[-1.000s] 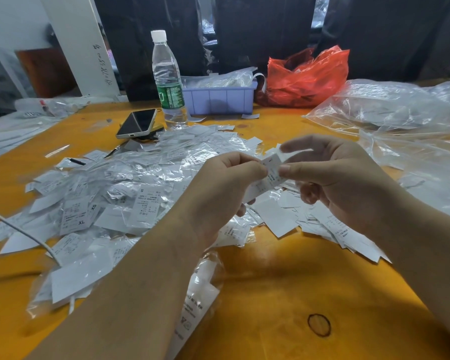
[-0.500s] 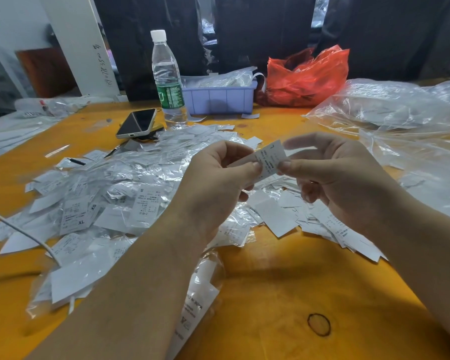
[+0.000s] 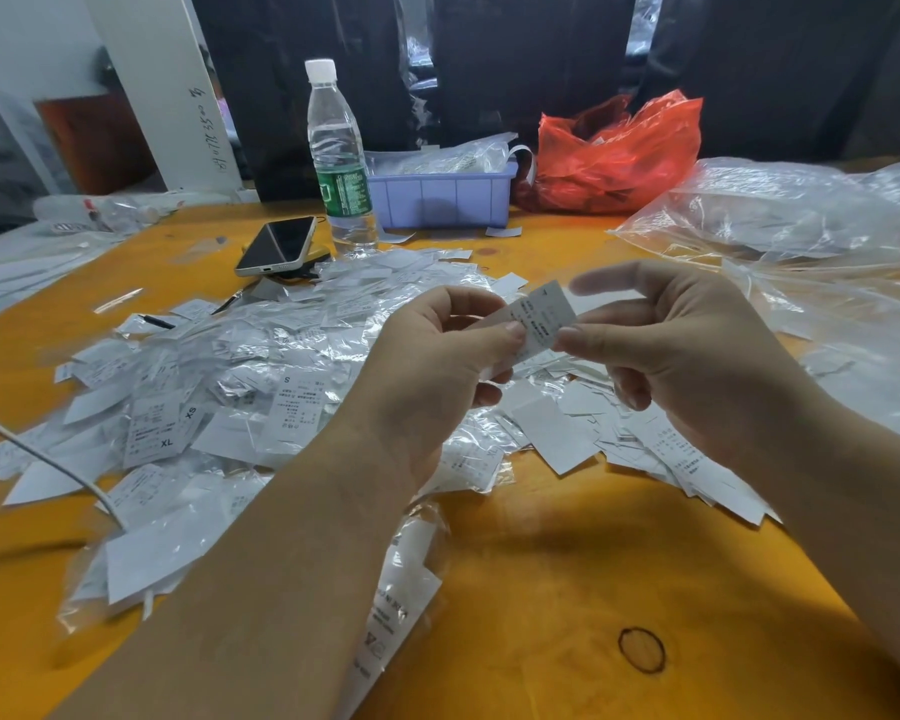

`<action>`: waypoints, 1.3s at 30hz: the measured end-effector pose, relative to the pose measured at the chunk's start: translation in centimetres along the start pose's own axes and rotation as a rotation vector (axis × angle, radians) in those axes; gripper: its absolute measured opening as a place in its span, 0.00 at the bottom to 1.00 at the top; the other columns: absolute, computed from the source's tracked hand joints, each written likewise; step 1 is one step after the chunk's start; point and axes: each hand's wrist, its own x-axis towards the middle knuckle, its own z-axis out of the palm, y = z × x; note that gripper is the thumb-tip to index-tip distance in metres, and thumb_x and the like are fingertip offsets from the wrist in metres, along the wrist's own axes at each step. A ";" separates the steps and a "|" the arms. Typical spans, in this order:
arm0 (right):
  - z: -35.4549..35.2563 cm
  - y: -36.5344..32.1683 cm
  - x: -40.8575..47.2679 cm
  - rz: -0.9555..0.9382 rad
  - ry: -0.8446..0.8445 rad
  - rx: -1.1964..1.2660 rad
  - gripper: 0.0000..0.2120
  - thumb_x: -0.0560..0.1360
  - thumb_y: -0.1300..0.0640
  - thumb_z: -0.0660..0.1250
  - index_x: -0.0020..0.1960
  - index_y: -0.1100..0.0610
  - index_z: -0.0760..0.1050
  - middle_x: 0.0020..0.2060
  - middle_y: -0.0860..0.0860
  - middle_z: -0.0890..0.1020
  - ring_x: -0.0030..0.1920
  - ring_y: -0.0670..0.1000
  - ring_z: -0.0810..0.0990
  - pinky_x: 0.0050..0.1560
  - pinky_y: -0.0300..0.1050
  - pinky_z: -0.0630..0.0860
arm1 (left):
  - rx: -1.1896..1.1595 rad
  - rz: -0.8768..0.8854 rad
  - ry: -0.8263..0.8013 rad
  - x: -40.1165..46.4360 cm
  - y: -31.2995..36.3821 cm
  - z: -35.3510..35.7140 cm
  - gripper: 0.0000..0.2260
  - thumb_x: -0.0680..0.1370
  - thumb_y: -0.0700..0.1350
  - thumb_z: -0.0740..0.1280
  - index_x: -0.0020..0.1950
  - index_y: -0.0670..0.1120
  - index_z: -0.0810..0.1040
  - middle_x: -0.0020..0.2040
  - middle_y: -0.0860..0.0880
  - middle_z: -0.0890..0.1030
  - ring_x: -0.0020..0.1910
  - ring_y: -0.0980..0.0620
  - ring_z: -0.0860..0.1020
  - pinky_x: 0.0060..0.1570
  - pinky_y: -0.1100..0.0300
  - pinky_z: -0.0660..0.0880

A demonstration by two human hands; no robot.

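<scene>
Both hands hold one small white label [image 3: 544, 317] in the air above the right part of the pile of labels [image 3: 219, 407]. The left hand [image 3: 427, 376] pinches the label's left end between the thumb and its curled fingers [image 3: 458, 304]. The right hand [image 3: 697, 366] pinches the right end under its thumb, with the forefinger stretched out loosely above. The label is tilted, print facing the camera.

The pile, with many pieces in clear sleeves, lies spread on the orange surface [image 3: 593, 563]. Behind the pile are a water bottle [image 3: 339, 163], a phone [image 3: 276, 246], a blue tray [image 3: 442, 194] and a red bag [image 3: 619, 153]. Right of the pile lie crumpled clear bags [image 3: 775, 215], and a white cable [image 3: 48, 459] crosses its left edge.
</scene>
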 end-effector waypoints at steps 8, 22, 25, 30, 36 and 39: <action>0.3 0.0 -0.2 0.031 -0.104 0.015 0.21 0.61 0.62 0.75 0.53 0.64 0.78 0.36 0.59 0.84 0.22 0.48 0.69 0.20 0.39 0.66 | 0.112 0.040 -0.025 -0.3 -0.1 0.1 0.05 0.75 0.41 0.72 0.49 0.47 0.80 0.37 0.54 0.82 0.32 0.58 0.80 0.34 0.63 0.77; 0.9 0.6 -0.1 0.084 -0.132 0.009 0.23 0.57 0.62 0.76 0.52 0.65 0.78 0.28 0.53 0.77 0.22 0.48 0.68 0.20 0.39 0.67 | 0.218 0.151 -0.001 -0.5 -0.1 -0.1 0.08 0.77 0.35 0.68 0.54 0.44 0.81 0.40 0.48 0.85 0.30 0.57 0.79 0.32 0.66 0.76; 0.9 0.7 -0.1 0.095 -0.124 0.011 0.25 0.57 0.62 0.76 0.53 0.66 0.77 0.32 0.58 0.76 0.22 0.48 0.69 0.20 0.38 0.67 | 0.233 0.161 -0.010 -0.6 0.0 -0.1 0.09 0.78 0.36 0.68 0.53 0.48 0.81 0.39 0.52 0.85 0.29 0.59 0.78 0.30 0.67 0.75; 0.6 0.4 0.0 0.114 -0.122 0.039 0.25 0.54 0.56 0.78 0.50 0.60 0.80 0.34 0.55 0.79 0.24 0.48 0.71 0.23 0.39 0.70 | 0.214 0.162 -0.006 -0.5 0.2 -0.3 0.08 0.74 0.38 0.73 0.51 0.46 0.81 0.38 0.51 0.85 0.28 0.60 0.77 0.29 0.69 0.73; 0.0 0.4 0.1 0.116 -0.063 0.047 0.19 0.56 0.56 0.76 0.46 0.58 0.82 0.40 0.58 0.81 0.33 0.54 0.73 0.25 0.39 0.71 | 0.243 0.139 0.018 -0.3 0.1 -0.3 0.07 0.72 0.41 0.75 0.48 0.46 0.81 0.38 0.48 0.82 0.29 0.62 0.76 0.29 0.69 0.72; 0.2 0.4 0.1 0.075 -0.040 0.053 0.19 0.55 0.58 0.77 0.45 0.59 0.81 0.36 0.57 0.80 0.29 0.53 0.71 0.23 0.39 0.69 | 0.273 0.052 -0.036 -0.3 0.1 -0.2 0.03 0.74 0.42 0.73 0.46 0.46 0.82 0.33 0.53 0.80 0.30 0.59 0.75 0.31 0.66 0.74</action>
